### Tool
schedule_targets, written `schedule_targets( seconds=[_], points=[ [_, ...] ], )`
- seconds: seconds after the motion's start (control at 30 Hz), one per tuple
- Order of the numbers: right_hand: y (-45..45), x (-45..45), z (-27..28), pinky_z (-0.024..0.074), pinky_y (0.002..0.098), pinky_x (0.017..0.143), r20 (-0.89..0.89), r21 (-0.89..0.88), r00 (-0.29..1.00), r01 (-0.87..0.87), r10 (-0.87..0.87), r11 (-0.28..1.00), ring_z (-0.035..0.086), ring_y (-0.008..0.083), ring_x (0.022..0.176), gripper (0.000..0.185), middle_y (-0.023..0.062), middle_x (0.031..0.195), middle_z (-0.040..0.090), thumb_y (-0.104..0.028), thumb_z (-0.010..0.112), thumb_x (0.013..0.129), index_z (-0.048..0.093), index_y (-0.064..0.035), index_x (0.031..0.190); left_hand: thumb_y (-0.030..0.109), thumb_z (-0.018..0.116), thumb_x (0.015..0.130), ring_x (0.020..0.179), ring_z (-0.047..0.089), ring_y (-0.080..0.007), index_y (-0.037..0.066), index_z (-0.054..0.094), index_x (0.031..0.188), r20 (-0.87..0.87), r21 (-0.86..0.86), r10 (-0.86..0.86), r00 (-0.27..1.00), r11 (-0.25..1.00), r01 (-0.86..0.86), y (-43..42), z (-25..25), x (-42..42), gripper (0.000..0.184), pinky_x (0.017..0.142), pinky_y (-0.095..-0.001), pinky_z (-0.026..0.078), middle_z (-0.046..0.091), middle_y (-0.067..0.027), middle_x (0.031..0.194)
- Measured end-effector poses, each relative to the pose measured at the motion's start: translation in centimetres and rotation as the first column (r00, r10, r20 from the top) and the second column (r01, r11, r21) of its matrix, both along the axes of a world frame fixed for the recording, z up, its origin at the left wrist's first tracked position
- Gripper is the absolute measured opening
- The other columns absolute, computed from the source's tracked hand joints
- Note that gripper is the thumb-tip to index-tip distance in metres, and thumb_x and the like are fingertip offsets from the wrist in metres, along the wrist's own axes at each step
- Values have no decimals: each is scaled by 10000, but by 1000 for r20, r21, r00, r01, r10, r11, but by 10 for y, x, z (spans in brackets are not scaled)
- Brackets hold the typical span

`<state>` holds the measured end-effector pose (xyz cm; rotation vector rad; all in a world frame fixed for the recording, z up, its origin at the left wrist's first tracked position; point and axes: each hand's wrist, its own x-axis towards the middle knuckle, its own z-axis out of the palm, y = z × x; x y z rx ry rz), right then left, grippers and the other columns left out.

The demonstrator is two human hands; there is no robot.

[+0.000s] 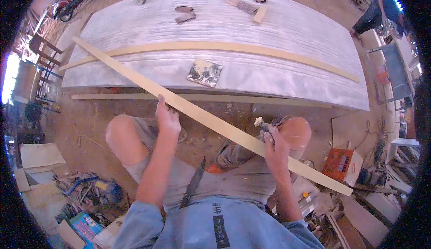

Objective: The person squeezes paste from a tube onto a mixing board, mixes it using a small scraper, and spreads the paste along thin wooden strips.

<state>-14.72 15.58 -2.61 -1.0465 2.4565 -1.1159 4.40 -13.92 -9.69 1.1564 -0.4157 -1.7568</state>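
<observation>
A long pale wood strip (202,115) runs slantwise in front of me, its far end over the long board's left edge and its near end low at the right. My left hand (168,118) is closed around it, left of its middle. In my right hand (276,150) is a small putty knife (265,128) with a cream lump of putty (258,121) on its tip. That hand overlaps the strip; whether it also grips the wood I cannot tell. A square palette (204,73) smeared with putty lies on the long board (148,73).
Another strip (215,46) lies along the board, with sandpaper pieces (185,14) and a wood block (260,14) farther back. Below its front edge is a third strip (134,96). A red box (338,164) and scrap wood sit at right; power tools (92,189) at left. Another person (381,17) is far right.
</observation>
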Motion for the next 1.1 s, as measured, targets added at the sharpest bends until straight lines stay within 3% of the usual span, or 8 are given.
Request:
schedule_targets(
  seconds=[0.13, 0.3, 0.5, 0.63, 0.73, 1.0, 1.07, 1.1],
  points=[
    [2, 7, 13, 517, 296, 838, 126, -94, 990, 82, -70, 992, 664, 176, 940, 277, 124, 1037, 701, -65, 516, 978, 599, 26, 1226, 466, 517, 997, 953, 495, -260, 104, 495, 1134, -229, -15, 33, 973, 999, -37, -24, -4, -4, 388, 869, -429, 435, 491, -103, 1062],
    [-13, 18, 55, 517, 277, 824, 393, -170, 919, 77, -4, 983, 643, 149, 927, 285, 112, 1063, 686, -50, 500, 979, 591, 32, 1236, 529, 493, 983, 753, 447, -234, 108, 489, 971, -202, 47, 116, 972, 993, -108, -29, 5, -15, 421, 732, -394, 439, 465, -73, 855],
    [-14, 18, 41, 526, 339, 809, 254, -152, 959, -85, 122, 985, 674, 191, 888, 299, 131, 1024, 716, -165, 533, 983, 615, -34, 1239, 567, 472, 972, 648, 423, -181, 129, 492, 898, -288, 14, 114, 951, 993, -115, -47, -40, -9, 445, 565, -358, 390, 455, -40, 729],
    [-25, 36, 57, 430, 256, 641, 559, -254, 787, -139, 263, 957, 523, 82, 741, 295, 7, 806, 586, -185, 520, 1009, 632, 15, 1194, 544, 397, 1013, 683, 475, -199, 114, 498, 882, -43, 32, 162, 986, 987, -160, -27, 5, -22, 460, 625, -348, 423, 491, -42, 762],
    [-34, 51, 59, 410, 244, 610, 721, -235, 643, -123, 258, 964, 500, 60, 693, 325, -6, 750, 564, -243, 508, 1029, 633, 7, 1196, 555, 398, 1009, 707, 493, -205, 108, 498, 906, -68, 58, 167, 984, 985, -163, -31, 1, -20, 469, 648, -348, 427, 524, -50, 797],
    [-53, 57, 73, 453, 256, 663, 664, -175, 683, -254, 305, 951, 549, 68, 722, 327, 23, 781, 627, -260, 533, 1020, 642, -18, 1211, 577, 441, 985, 707, 484, -220, 111, 497, 915, -103, 4, 120, 987, 993, -120, -37, -20, -15, 474, 665, -362, 428, 517, -54, 800],
    [-55, 53, 75, 501, 311, 764, 347, -233, 850, -330, 396, 915, 621, 129, 813, 300, 86, 910, 696, -225, 562, 992, 661, -27, 1194, 569, 476, 968, 696, 461, -212, 120, 484, 902, -168, -24, 162, 972, 985, -168, -33, -17, -17, 454, 658, -356, 415, 468, -40, 767],
    [-55, 48, 76, 501, 347, 826, 284, -202, 867, -363, 409, 910, 635, 175, 892, 287, 109, 984, 700, -208, 578, 973, 672, -43, 1188, 573, 496, 949, 692, 452, -210, 126, 480, 881, -214, -133, 33, 976, 989, -63, -50, -49, -4, 453, 621, -354, 405, 448, -43, 746]
  ],
)
